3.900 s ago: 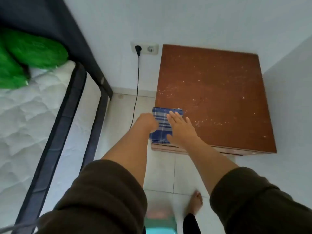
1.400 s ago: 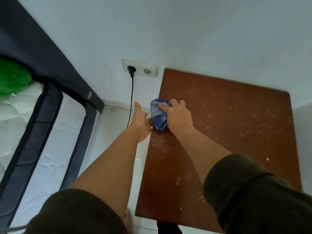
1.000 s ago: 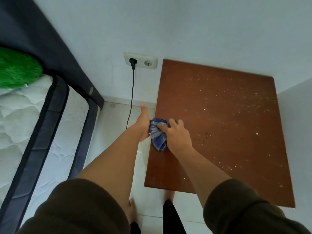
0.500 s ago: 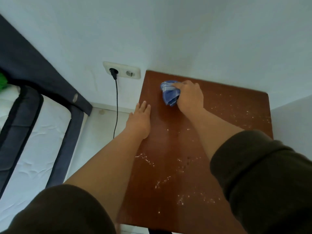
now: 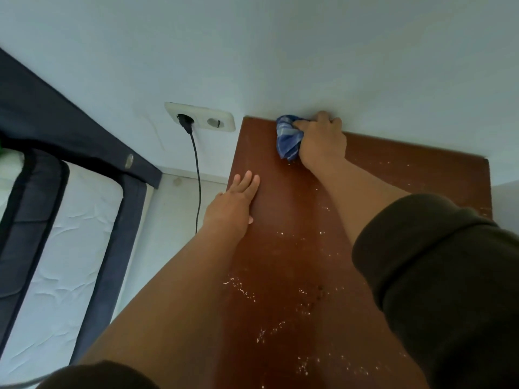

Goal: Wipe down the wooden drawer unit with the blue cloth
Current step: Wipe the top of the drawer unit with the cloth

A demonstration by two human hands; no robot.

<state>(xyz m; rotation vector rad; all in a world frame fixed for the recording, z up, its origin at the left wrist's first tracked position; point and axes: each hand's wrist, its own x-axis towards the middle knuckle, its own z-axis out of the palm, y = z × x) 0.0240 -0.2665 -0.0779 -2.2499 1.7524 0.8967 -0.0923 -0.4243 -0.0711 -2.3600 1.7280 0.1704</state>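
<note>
The reddish-brown top of the wooden drawer unit point(image 5: 283, 248) fills the lower middle of the head view, speckled with white dust and crumbs. My right hand point(image 5: 321, 141) grips the bunched blue striped cloth point(image 5: 288, 140) and presses it on the top's far left corner, right against the wall. My left hand point(image 5: 234, 204) lies flat, fingers together, on the left edge of the top, nearer to me than the cloth. Both forearms stretch forward over the surface and hide part of it.
A white double wall socket point(image 5: 200, 117) with a black plug and cable point(image 5: 198, 175) sits just left of the unit. A bed with a dark frame point(image 5: 112, 248) and white mattress point(image 5: 61, 265) stands at the left. White walls close in behind and to the right.
My right hand has pushed the cloth from the near left edge up to the far corner at the wall. My left hand moved from beside the unit onto its top.
</note>
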